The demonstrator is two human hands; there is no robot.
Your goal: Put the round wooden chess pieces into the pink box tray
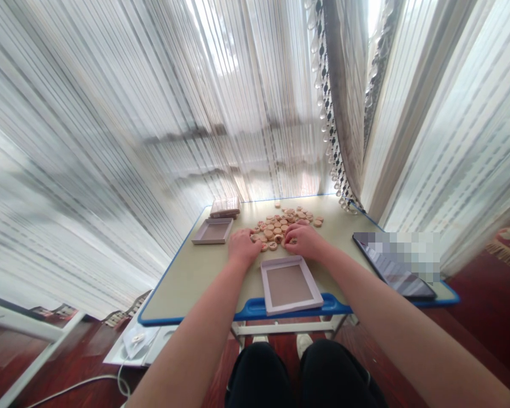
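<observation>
A loose pile of round wooden Chinese chess pieces (277, 223) is spread on the small table, some with marks on their faces. At its left edge is my left hand (243, 247), with curled fingers and thumb around a piece at the near side. My right hand (305, 239) reaches in from the right, its bent fingers low over the pieces and closed about one; the fingertips are partly hidden. Between my forearms, a shallow open box tray (265, 289) rests at the table's front edge, with no pieces in it.
A second shallow tray (199, 240) lies at the left, in front of a flat wrapped package (224, 206). A tablet (391, 272) lies on the right side of the blue-edged table (178, 283). Sheer curtains (238, 113) hang behind. A white cable (85, 381) runs along the floor.
</observation>
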